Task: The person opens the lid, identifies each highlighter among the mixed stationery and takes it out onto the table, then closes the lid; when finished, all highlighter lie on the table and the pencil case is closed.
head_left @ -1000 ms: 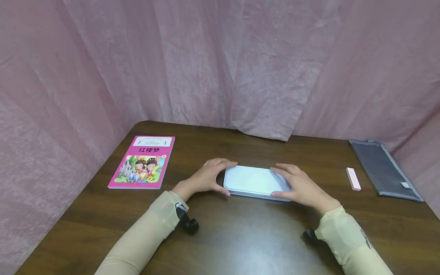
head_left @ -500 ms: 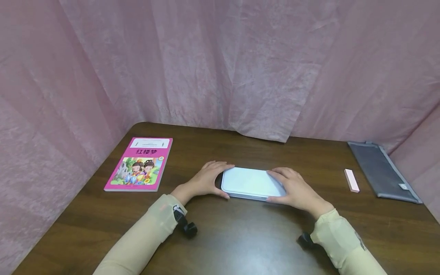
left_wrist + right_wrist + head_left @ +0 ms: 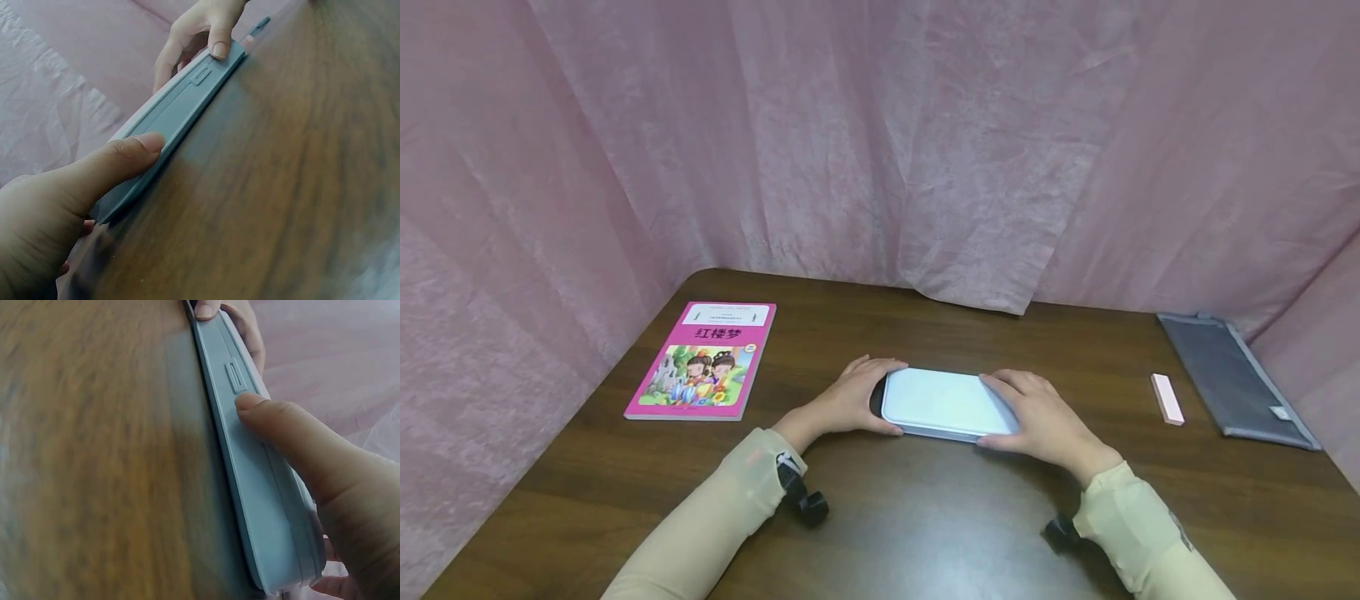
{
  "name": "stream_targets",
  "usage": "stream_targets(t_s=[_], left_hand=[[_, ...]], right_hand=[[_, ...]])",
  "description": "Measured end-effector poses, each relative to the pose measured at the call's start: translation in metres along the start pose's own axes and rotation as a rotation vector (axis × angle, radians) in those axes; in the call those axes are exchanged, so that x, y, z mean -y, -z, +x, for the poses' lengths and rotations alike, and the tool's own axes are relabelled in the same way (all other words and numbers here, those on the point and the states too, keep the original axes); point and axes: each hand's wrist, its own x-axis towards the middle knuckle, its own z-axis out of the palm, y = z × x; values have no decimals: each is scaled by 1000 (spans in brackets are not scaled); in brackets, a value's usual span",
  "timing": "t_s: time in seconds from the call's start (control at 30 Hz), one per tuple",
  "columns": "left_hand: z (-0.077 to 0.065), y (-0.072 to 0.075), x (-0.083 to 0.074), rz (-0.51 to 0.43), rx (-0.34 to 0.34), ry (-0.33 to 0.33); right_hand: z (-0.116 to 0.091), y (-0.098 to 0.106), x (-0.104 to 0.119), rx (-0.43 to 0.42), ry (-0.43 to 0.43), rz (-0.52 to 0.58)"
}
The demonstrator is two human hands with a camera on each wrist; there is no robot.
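Observation:
A flat plastic case [image 3: 951,404] with rounded corners lies lengthwise between the hands, its white top facing up. It looks like a pencil case; its front side is pale blue-grey with a small raised latch [image 3: 235,374]. My left hand [image 3: 853,398] grips the left end, thumb [image 3: 140,150] against the front side and fingers over the far edge. Around the right end my right hand [image 3: 1037,417] holds it likewise, its thumb [image 3: 253,403] pressing the front side near the latch. The case is level and close over the wooden table, its right end covered by the right hand.
A pink picture-cover book [image 3: 703,360] lies at the table's left. On the right are a slim pale-pink bar [image 3: 1167,399] and a grey mesh pouch [image 3: 1236,379]. Pink curtains [image 3: 880,150] hang along the back and sides of the brown table [image 3: 887,533].
My right hand has moved slightly left along the case and closed more fully around its right end. The left hand stays at its end. The head view has shifted a little.

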Motion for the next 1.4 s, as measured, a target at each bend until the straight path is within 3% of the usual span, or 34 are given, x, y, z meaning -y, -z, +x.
stream_targets(t_s=[0.63,0.9,1.4], left_hand=[[0,1,-3,-52,23,15],[-2,1,-3,-43,22,38],[-4,0,-5,-54,4,22]], right_hand=[[4,1,-3,16,-40,-7],[8,0,-5,-4,-8,-17],[13,2,-8,-14,51,-15]])
